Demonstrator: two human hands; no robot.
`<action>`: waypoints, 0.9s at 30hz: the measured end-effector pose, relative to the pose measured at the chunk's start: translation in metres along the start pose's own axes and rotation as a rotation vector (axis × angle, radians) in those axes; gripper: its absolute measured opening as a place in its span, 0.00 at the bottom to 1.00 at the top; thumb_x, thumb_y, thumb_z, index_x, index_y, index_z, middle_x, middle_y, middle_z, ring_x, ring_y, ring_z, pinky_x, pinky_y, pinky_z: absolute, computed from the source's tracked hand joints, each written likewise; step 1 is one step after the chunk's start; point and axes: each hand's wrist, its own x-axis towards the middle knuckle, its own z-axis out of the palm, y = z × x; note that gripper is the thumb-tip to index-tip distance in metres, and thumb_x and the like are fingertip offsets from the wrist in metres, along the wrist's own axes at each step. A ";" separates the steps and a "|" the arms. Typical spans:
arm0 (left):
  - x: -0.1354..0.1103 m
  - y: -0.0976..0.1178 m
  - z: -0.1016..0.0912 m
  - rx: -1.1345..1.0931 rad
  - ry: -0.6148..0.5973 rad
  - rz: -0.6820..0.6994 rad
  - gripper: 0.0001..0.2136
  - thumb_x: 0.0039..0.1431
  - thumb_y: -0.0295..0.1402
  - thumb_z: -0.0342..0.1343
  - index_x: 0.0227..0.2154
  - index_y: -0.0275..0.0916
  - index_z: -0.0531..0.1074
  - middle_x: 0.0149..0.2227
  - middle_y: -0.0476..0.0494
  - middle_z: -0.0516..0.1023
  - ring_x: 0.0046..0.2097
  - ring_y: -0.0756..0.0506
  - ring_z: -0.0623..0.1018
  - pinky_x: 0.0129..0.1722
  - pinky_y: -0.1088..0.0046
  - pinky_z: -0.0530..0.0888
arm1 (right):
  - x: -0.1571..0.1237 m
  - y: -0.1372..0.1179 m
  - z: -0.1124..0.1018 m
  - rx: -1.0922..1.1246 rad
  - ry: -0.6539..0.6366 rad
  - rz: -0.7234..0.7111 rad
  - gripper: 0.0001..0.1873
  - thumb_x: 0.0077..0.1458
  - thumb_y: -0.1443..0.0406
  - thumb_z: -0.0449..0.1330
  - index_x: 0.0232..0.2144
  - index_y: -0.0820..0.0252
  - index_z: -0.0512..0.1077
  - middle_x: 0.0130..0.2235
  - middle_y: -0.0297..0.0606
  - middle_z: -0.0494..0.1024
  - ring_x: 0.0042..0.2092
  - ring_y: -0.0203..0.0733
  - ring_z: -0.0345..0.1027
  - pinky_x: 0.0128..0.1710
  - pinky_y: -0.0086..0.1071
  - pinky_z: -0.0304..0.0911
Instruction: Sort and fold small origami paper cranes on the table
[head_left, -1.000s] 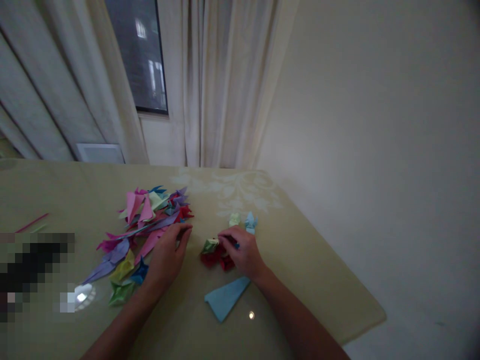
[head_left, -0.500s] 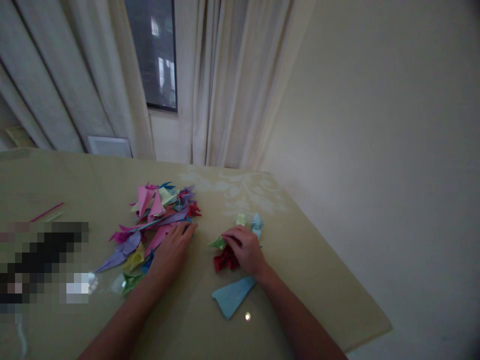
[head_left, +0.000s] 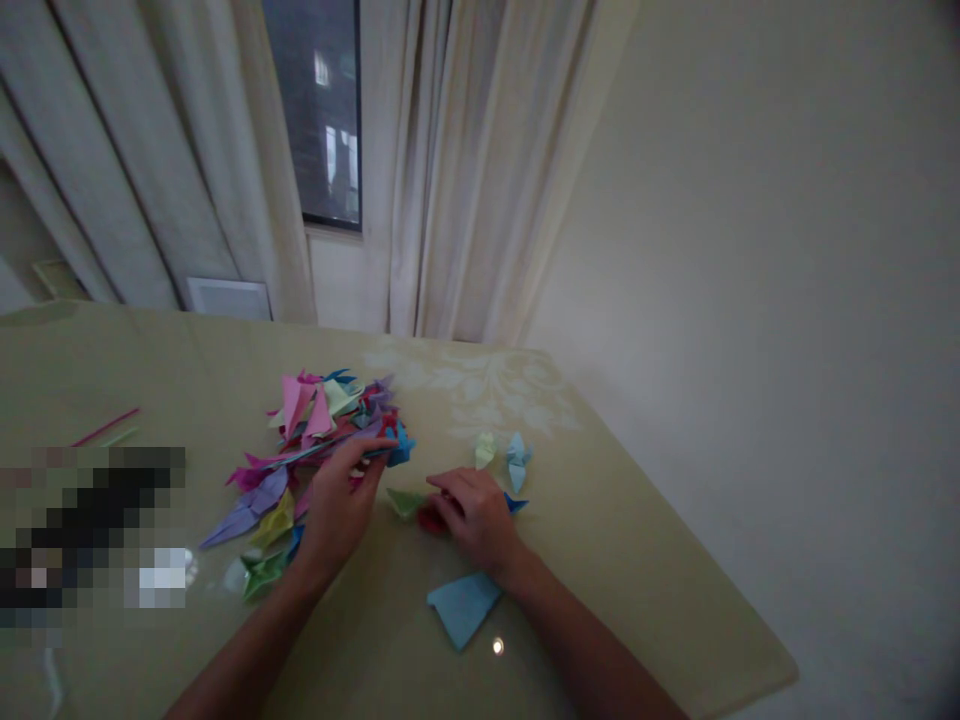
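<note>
My left hand [head_left: 346, 500] pinches a blue folded-paper piece [head_left: 401, 447] between thumb and fingers, at the right side of a heap of colourful origami [head_left: 300, 400]. My right hand [head_left: 476, 515] hovers with fingers bent and slightly apart over a red folded piece [head_left: 431, 519], which it mostly covers. A light green folded piece [head_left: 405, 503] lies just left of its fingertips. Behind the right hand are a pale green piece [head_left: 485, 450] and a light blue piece [head_left: 517, 462]. A dark blue tip [head_left: 516, 504] shows beside its knuckles.
Nearer me on the table [head_left: 637, 600] lies a flat light blue folded paper [head_left: 463, 608]. A green piece [head_left: 262, 574] sits at the heap's near end. A pink stick [head_left: 105, 427] lies to the left, by a blurred-out patch. Curtains [head_left: 480, 170] hang behind.
My left hand has lifted the blue piece off the heap's edge. The light green piece has shifted left, and my right hand has moved slightly left and nearer over the red piece.
</note>
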 end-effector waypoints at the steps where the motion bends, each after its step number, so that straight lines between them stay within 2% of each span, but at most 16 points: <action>1: -0.003 0.004 0.002 -0.031 -0.028 0.050 0.09 0.69 0.37 0.55 0.44 0.43 0.80 0.43 0.43 0.84 0.45 0.43 0.83 0.45 0.66 0.79 | 0.000 -0.002 -0.004 0.034 0.044 0.023 0.12 0.69 0.63 0.62 0.52 0.57 0.79 0.45 0.45 0.84 0.45 0.48 0.77 0.51 0.41 0.70; 4: -0.013 0.017 0.009 -0.048 -0.118 0.236 0.09 0.70 0.33 0.54 0.42 0.44 0.81 0.45 0.42 0.85 0.48 0.43 0.83 0.50 0.64 0.80 | -0.002 -0.006 -0.017 0.204 0.106 0.068 0.21 0.69 0.59 0.62 0.61 0.56 0.72 0.49 0.44 0.82 0.44 0.45 0.77 0.50 0.38 0.71; 6: -0.021 0.022 0.012 -0.032 -0.179 0.335 0.11 0.69 0.30 0.54 0.44 0.45 0.81 0.46 0.42 0.84 0.48 0.44 0.83 0.50 0.66 0.80 | -0.004 -0.006 -0.024 0.285 0.083 0.063 0.23 0.69 0.56 0.62 0.62 0.56 0.72 0.48 0.43 0.82 0.43 0.44 0.77 0.48 0.36 0.71; 9: -0.031 0.024 0.015 0.012 -0.230 0.428 0.13 0.69 0.27 0.53 0.48 0.45 0.81 0.47 0.41 0.84 0.48 0.44 0.84 0.50 0.69 0.81 | -0.006 -0.002 -0.034 0.365 0.029 0.087 0.20 0.68 0.51 0.62 0.52 0.57 0.78 0.40 0.39 0.83 0.39 0.43 0.76 0.43 0.34 0.71; 12: -0.036 0.021 0.017 0.027 -0.263 0.457 0.13 0.69 0.27 0.53 0.49 0.46 0.80 0.48 0.41 0.84 0.49 0.45 0.84 0.51 0.71 0.81 | -0.007 0.004 -0.041 0.471 -0.007 0.156 0.20 0.66 0.49 0.63 0.45 0.58 0.81 0.37 0.38 0.83 0.37 0.42 0.76 0.39 0.32 0.70; 17: -0.036 0.017 0.021 0.055 -0.368 0.475 0.14 0.72 0.30 0.51 0.52 0.47 0.79 0.51 0.40 0.83 0.50 0.45 0.84 0.51 0.71 0.81 | -0.007 0.009 -0.049 0.420 0.015 0.187 0.14 0.62 0.55 0.65 0.42 0.58 0.82 0.34 0.36 0.82 0.34 0.39 0.73 0.36 0.30 0.68; 19: -0.031 0.016 0.018 0.145 -0.333 0.472 0.14 0.72 0.34 0.51 0.54 0.46 0.78 0.53 0.40 0.82 0.52 0.43 0.83 0.52 0.69 0.80 | -0.006 0.014 -0.059 0.363 0.039 0.182 0.11 0.63 0.58 0.64 0.40 0.58 0.81 0.32 0.35 0.81 0.33 0.38 0.71 0.35 0.30 0.67; 23: -0.018 0.009 -0.001 0.634 -0.191 0.339 0.18 0.72 0.40 0.48 0.56 0.41 0.77 0.52 0.33 0.81 0.54 0.31 0.80 0.53 0.48 0.77 | -0.009 0.042 -0.098 0.307 0.063 0.255 0.10 0.62 0.58 0.64 0.40 0.58 0.80 0.31 0.33 0.78 0.31 0.36 0.67 0.32 0.28 0.63; 25: -0.014 0.002 -0.011 0.879 -0.209 0.239 0.21 0.71 0.41 0.46 0.55 0.38 0.78 0.51 0.29 0.81 0.53 0.25 0.78 0.49 0.41 0.76 | -0.013 0.059 -0.119 0.326 0.023 0.304 0.12 0.61 0.56 0.65 0.38 0.59 0.79 0.29 0.32 0.77 0.29 0.35 0.65 0.29 0.28 0.60; 27: -0.012 -0.007 -0.017 0.978 -0.276 0.161 0.23 0.71 0.43 0.43 0.52 0.36 0.79 0.50 0.27 0.80 0.51 0.24 0.78 0.46 0.42 0.76 | -0.018 0.073 -0.136 0.364 -0.037 0.348 0.14 0.59 0.54 0.67 0.35 0.60 0.79 0.28 0.32 0.77 0.29 0.35 0.65 0.29 0.28 0.60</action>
